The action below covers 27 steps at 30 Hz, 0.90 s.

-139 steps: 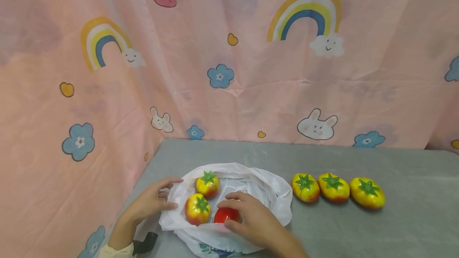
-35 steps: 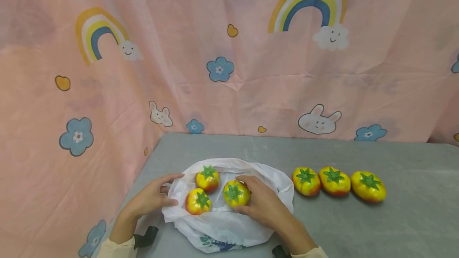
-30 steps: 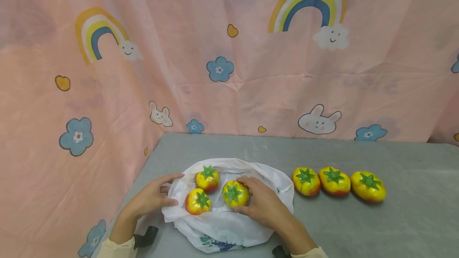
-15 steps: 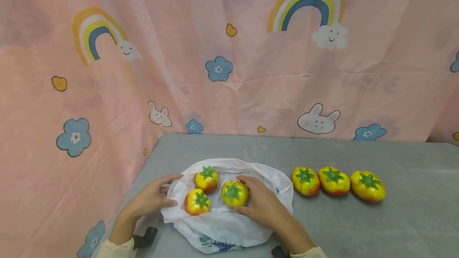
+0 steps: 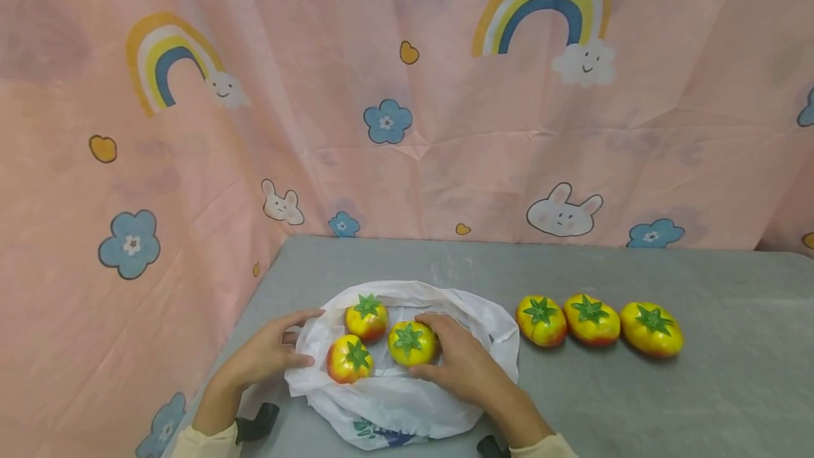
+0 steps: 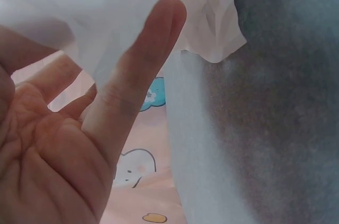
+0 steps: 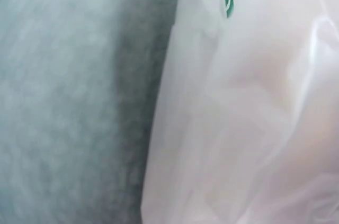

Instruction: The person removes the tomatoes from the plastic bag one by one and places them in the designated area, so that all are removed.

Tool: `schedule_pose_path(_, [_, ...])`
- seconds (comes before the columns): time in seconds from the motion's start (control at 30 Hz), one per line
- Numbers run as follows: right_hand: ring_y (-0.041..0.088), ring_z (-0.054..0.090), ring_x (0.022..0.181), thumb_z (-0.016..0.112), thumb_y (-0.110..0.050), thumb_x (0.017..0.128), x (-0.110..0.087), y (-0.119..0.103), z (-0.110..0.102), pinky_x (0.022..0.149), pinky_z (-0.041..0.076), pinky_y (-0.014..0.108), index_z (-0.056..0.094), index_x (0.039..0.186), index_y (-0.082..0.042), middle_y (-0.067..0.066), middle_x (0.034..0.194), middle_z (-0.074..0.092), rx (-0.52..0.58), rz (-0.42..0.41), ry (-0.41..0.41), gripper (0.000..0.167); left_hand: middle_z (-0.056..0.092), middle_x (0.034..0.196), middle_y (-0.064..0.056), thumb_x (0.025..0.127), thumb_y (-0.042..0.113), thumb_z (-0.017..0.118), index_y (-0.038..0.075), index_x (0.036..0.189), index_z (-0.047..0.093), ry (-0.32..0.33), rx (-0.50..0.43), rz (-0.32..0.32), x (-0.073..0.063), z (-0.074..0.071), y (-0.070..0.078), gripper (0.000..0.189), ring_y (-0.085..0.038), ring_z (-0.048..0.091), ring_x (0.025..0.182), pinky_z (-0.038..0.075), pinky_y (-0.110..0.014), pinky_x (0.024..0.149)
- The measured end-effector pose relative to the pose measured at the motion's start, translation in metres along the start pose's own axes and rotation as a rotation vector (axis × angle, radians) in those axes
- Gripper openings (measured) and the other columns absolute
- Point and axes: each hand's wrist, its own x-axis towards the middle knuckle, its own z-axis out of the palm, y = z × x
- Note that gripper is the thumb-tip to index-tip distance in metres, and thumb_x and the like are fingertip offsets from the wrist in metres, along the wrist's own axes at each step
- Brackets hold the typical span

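A white plastic bag lies with its mouth spread wide on the grey table. Inside are two yellow-red fruits with green star-shaped leaf caps, an upper fruit and a lower fruit. To their right, my right hand holds a third such fruit from its right side, cap upward, within the bag's mouth. My left hand touches the left rim with thumb and fingers apart. In the left wrist view the thumb lies straight against the bag. Only bag and table show in the right wrist view.
Three more fruits, a left one, a middle one and a right one, lie in a row on the table right of the bag. A pink printed curtain hangs behind and at the left.
Earlier, the fruit under my right hand showed its red side nearer the front rim; now its leaf cap faces up. Over the last second it shifted slightly left. My left hand stays at the rim.
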Motion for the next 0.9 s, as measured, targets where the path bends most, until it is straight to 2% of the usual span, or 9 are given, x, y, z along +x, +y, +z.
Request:
schedule_pose_path(0.4, [0.022,0.058,0.119,0.086,-0.034,0.076,-0.005,-0.005,-0.011,0.102,0.051,0.049,0.051,0.142,-0.02,0.004,0.142,0.055,-0.033,0.062,0.017,0.076,0.04,0.15,-0.031,0.081,0.006,0.079,0.004,0.148,0.043,-0.006,-0.021,-0.007,0.001,0.0,0.0,0.076,-0.034,0.063,0.116,0.061,-0.034,0.083])
schedule_pose_path(0.63, [0.023,0.056,0.125,0.085,-0.037,0.077,-0.013,-0.012,-0.023,0.104,0.05,0.05,0.052,0.141,-0.021,0.002,0.141,0.056,-0.032,0.028,0.049,0.074,0.038,0.15,-0.033,0.082,0.006,0.079,0.003,0.149,0.041,-0.021,-0.031,0.0,0.001,0.0,-0.002,0.077,-0.037,0.062,0.119,0.061,-0.035,0.083])
schedule_pose_path(0.8, [0.016,0.06,0.114,0.085,-0.039,0.076,-0.021,-0.016,-0.031,0.096,0.055,0.042,0.054,0.139,-0.023,-0.002,0.139,0.058,-0.035,0.014,0.076,0.072,0.036,0.151,-0.033,0.081,0.006,0.079,0.002,0.148,0.042,-0.012,-0.027,0.0,0.002,-0.001,-0.001,0.077,-0.04,0.061,0.12,0.061,-0.035,0.083])
schedule_pose_path(0.9, [0.014,0.06,0.108,0.085,-0.04,0.076,-0.026,-0.017,-0.035,0.092,0.056,0.039,0.053,0.14,-0.025,-0.004,0.138,0.058,-0.032,0.039,0.086,0.073,0.035,0.152,-0.032,0.081,0.007,0.079,0.003,0.148,0.042,-0.004,-0.019,-0.007,0.001,0.0,0.0,0.077,-0.04,0.061,0.12,0.061,-0.036,0.084])
